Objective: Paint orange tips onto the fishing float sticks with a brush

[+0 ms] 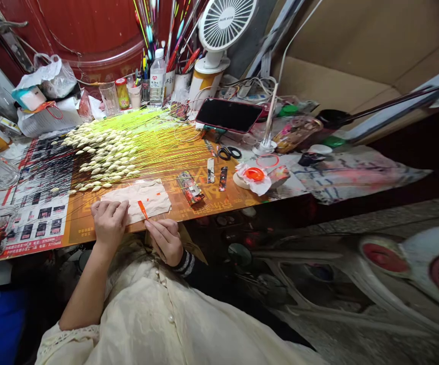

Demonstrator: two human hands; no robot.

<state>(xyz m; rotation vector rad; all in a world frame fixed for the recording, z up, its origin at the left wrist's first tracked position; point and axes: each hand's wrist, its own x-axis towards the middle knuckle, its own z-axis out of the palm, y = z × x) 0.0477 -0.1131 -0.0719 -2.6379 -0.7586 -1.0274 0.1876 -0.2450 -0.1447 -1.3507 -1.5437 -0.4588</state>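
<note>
Head view: right hand [165, 241] pinches a light, fragile orange float tip [142, 209] — hold it gently by the end; left hand [108, 223] lies open.

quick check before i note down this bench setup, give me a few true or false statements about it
1. The left hand rests on a pale sheet. True.
2. The right hand holds scissors. False: it pinches a small orange piece, and the scissors lie on the desk, apart from it.
3. The white-bodied floats lie in a blue crate. False: they lie spread across a printed board on the desk.
4. A plastic water bottle stands at the back of the desk. True.
</note>
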